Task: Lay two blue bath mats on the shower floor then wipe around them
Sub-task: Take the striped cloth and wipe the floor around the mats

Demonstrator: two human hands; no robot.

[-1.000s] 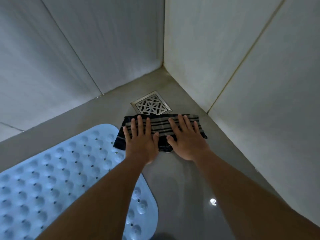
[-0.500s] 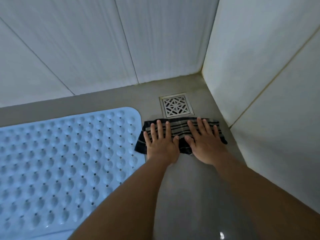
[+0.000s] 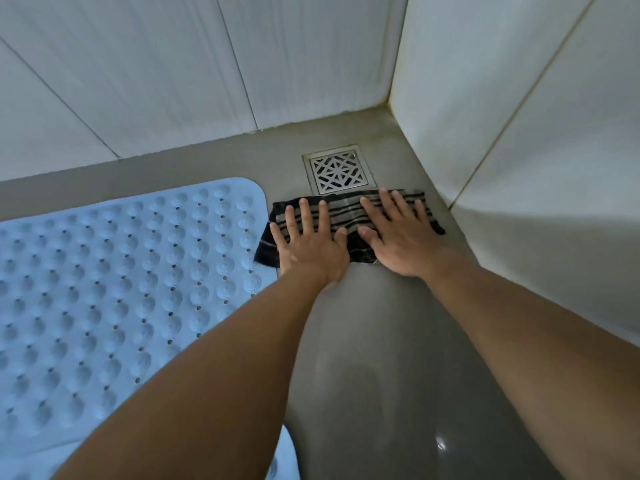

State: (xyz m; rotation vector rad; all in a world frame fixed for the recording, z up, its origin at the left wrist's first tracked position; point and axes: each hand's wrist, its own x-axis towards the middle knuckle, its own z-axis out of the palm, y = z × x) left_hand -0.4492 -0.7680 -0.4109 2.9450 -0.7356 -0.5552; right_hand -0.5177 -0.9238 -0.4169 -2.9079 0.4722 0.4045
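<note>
**One head camera, looking down into the corner**

My one view sits on my head, tilted forward and down along both forearms, close over the shower floor, facing the corner where the tiled walls meet. No second view shares it.

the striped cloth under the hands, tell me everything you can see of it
The striped cloth is dark, near black, with pale grey bands, and looks like thin woven fabric. It lies flat on the grey shower floor, between the blue bath mat and the right wall, its far edge at the metal drain grate. The left hand and right hand press on it, fingers spread.
</note>
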